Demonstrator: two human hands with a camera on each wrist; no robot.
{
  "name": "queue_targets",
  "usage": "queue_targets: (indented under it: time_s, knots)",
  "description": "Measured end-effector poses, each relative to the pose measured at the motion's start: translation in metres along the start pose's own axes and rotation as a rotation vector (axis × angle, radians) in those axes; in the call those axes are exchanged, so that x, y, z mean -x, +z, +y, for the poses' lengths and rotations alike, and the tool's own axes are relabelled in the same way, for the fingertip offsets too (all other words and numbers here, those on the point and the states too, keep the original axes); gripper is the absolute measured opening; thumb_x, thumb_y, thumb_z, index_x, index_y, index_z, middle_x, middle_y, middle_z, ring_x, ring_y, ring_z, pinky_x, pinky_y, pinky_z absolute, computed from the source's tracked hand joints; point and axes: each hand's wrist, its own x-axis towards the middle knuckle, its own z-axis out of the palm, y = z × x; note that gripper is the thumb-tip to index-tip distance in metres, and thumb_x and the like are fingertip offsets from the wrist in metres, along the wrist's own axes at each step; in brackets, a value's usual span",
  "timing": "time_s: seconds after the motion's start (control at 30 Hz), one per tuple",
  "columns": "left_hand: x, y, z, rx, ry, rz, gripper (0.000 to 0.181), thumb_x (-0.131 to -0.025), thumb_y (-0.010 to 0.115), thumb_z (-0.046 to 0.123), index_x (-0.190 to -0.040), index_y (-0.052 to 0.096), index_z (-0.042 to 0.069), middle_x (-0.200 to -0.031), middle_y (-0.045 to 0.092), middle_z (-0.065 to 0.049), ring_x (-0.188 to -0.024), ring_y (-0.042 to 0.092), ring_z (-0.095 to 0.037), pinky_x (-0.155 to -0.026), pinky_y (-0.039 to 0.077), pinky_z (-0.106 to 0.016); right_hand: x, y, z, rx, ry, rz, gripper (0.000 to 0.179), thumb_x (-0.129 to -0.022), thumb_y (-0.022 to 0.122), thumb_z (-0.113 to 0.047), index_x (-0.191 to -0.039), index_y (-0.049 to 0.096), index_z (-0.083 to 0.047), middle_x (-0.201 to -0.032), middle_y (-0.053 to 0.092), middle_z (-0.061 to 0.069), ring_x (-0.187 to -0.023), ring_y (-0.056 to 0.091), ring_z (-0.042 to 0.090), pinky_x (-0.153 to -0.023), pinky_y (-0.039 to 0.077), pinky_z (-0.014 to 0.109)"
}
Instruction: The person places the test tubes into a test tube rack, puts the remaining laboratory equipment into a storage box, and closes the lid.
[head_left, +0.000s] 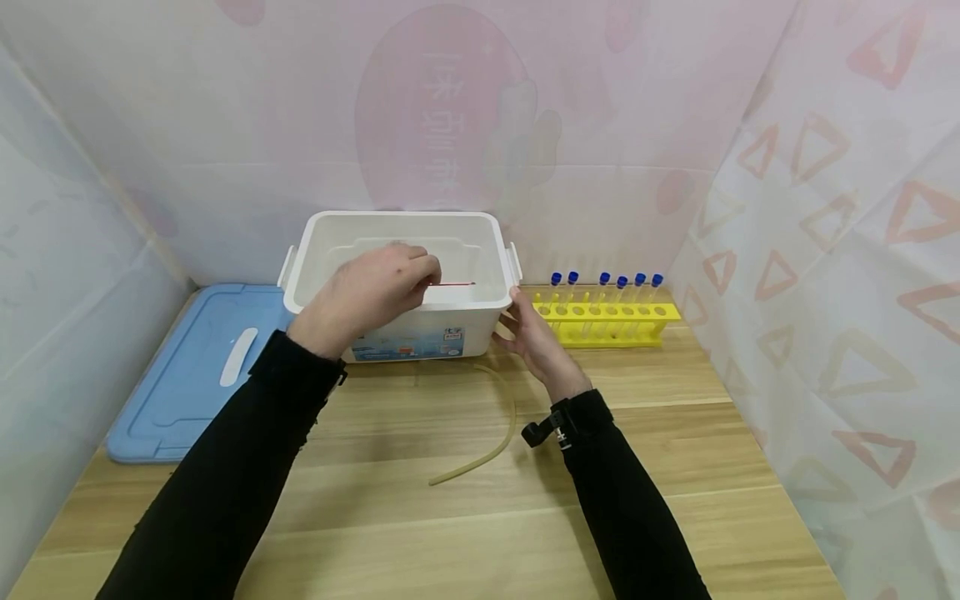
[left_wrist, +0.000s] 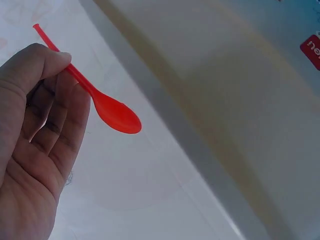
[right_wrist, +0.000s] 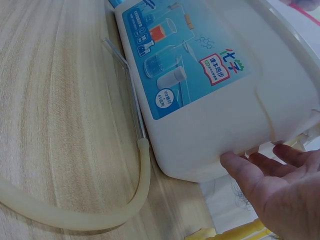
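Note:
In the left wrist view a red plastic spoon (left_wrist: 119,114) is pinched by its handle between the thumb and fingers of my left hand (left_wrist: 45,125). In the head view my left hand (head_left: 382,287) is over the white storage box (head_left: 408,329), and the spoon (head_left: 456,284) shows as a thin red line pointing right. My right hand (head_left: 538,342) rests against the box's right front corner. From the right wrist, the thumb and fingertips of this hand (right_wrist: 275,187) touch the box's side (right_wrist: 210,135), with fingers not wrapped around it.
A rubber tube (head_left: 512,417) joined to a bent glass tube (right_wrist: 135,102) curves across the wooden table before the box. On the left lies a blue lid (head_left: 187,367) with a white handle. A yellow rack (head_left: 607,314) with several blue-capped test tubes stands to the right.

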Motion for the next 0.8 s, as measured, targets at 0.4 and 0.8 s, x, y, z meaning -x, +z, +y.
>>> queue_targets:
  time_s: [0.4,0.8]
  knots:
    - [-0.016,0.014,-0.020,0.003,-0.042,0.004,0.013,-0.111,0.075,-0.002,-0.122,0.080,0.004,-0.117,0.085,-0.013,-0.109,0.079,-0.033,-0.093,0.071,-0.047,-0.001,0.000,0.000,-0.009,0.008,0.004,0.074,-0.125,0.034,-0.064,-0.189,0.028,-0.027,-0.199,0.018,0.015,-0.184,0.022,0.048,-0.143,0.034,0.074]
    - [-0.033,0.034,-0.041,0.085,-0.160,0.002,0.011,-0.115,0.074,0.004,-0.124,0.080,0.004,-0.121,0.083,-0.014,-0.115,0.076,-0.036,-0.098,0.067,-0.050,0.000,-0.001,0.000,-0.005,-0.004,-0.010,0.074,-0.124,0.034,-0.066,-0.189,0.029,-0.029,-0.199,0.018,0.014,-0.184,0.021,0.050,-0.143,0.033,0.076]
